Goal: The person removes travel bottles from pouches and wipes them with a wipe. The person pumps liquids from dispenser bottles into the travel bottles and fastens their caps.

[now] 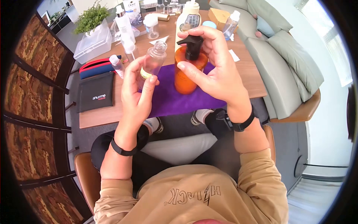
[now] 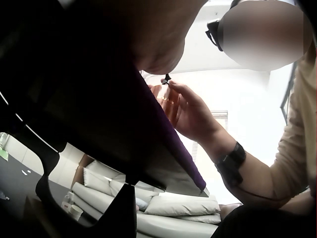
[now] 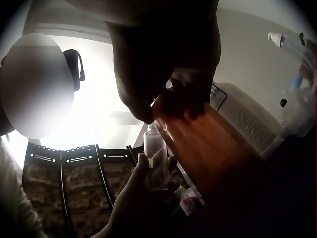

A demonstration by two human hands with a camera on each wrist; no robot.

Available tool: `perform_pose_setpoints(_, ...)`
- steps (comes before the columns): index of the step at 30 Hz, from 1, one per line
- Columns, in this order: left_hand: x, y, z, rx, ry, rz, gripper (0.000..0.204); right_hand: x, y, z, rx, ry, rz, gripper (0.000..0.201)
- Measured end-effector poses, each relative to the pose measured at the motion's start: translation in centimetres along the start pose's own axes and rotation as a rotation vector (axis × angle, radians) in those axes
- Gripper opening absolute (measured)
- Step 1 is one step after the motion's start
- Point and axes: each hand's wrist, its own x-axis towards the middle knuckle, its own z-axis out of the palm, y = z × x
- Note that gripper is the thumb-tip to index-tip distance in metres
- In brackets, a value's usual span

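In the head view my left hand (image 1: 136, 89) grips a small clear bottle (image 1: 156, 56), its threaded mouth uncapped and tilted slightly right. A yellow label shows low on it. To its right, an orange pump bottle (image 1: 185, 80) with a black pump head (image 1: 192, 46) stands on a purple cloth (image 1: 167, 99). My right hand (image 1: 220, 67) curls round this bottle's upper part, thumb at the near side and fingers behind the pump head. The right wrist view shows the orange bottle (image 3: 208, 144) close up, with the clear bottle (image 3: 154, 148) beside it.
Behind the orange bottle stands a large cream bottle (image 1: 192, 18). Several bottles, including a white spray bottle (image 1: 125, 24), crowd the table's far side. A black pouch (image 1: 96, 91) lies at left, near a clear plastic box (image 1: 91, 46). A grey sofa (image 1: 261, 63) stands at right.
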Motion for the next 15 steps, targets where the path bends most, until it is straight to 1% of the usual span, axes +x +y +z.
perform_pose_setpoints(1,0.0,-0.2,-0.5,0.055,-0.039,0.028,0.052,-0.3,0.3,0.3,0.013,0.037,-0.002,0.083)
perform_pose_setpoints(2,0.1,-0.3,-0.7,0.109,-0.079,0.058,0.052,-0.6,0.6,0.6,0.010,0.033,0.003,0.083)
perform_pose_setpoints(4,0.1,0.0,-0.4,0.104,-0.077,0.069,0.052,-1.1,0.9,1.2,-0.118,0.082,-0.095,0.090)
perform_pose_setpoints(5,0.0,0.2,-0.2,0.091,-0.082,0.077,0.053,-1.4,0.7,1.5,-0.135,0.078,-0.074,0.097)
perform_pose_setpoints(6,0.0,0.3,-0.2,0.079,-0.087,0.085,0.053,-1.5,0.8,1.6,-0.133,0.077,-0.076,0.097)
perform_pose_setpoints(8,-0.2,0.2,-0.3,0.095,-0.092,0.109,0.053,-1.7,1.0,1.9,-0.174,0.069,-0.085,0.106)
perform_pose_setpoints(9,-0.3,0.2,-0.5,0.110,-0.100,0.132,0.053,-1.7,1.3,2.1,-0.171,0.066,-0.088,0.106)
perform_pose_setpoints(10,-0.3,0.3,-0.6,0.112,-0.096,0.132,0.053,-1.7,1.5,2.3,-0.195,0.098,-0.132,0.104)
perform_pose_setpoints(11,-0.2,0.5,-0.7,0.172,-0.111,0.141,0.053,-1.7,1.7,2.4,-0.218,0.131,-0.176,0.103)
perform_pose_setpoints(12,-0.2,0.6,-0.8,0.231,-0.127,0.151,0.053,-1.8,1.8,2.7,-0.216,0.130,-0.179,0.103)
perform_pose_setpoints(15,-0.2,0.6,-0.3,0.172,-0.131,0.170,0.055,-1.8,1.7,2.6,-0.237,0.184,-0.229,0.102)
